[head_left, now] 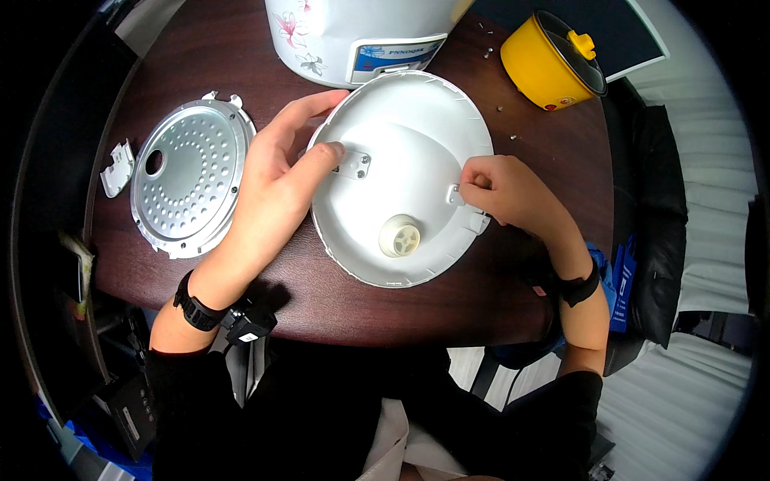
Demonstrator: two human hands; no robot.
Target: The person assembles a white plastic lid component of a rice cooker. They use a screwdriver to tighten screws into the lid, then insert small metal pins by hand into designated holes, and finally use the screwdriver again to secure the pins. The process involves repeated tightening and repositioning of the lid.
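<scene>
A white rice cooker lid shell [401,152] is tipped up with its hollow inside facing me. My left hand [290,156] grips its left rim, thumb inside beside a small metal plate [353,166] with screws. Curled and pinched together, the fingers of my right hand [505,188] are at the shell's right inner side, by a small white bracket [454,195]. Whatever they hold, if anything, is hidden. A cream round vent piece [399,236] sits low inside the shell. Left of my left hand lies a round silver inner lid plate [192,176] with dimples and one hole.
The white rice cooker body [361,36] with a flower print stands behind the shell. A yellow pot [553,60] with a dark lid is at the far right. Several loose screws [488,54] lie near it. A small white plastic part [118,169] lies at the table's left edge.
</scene>
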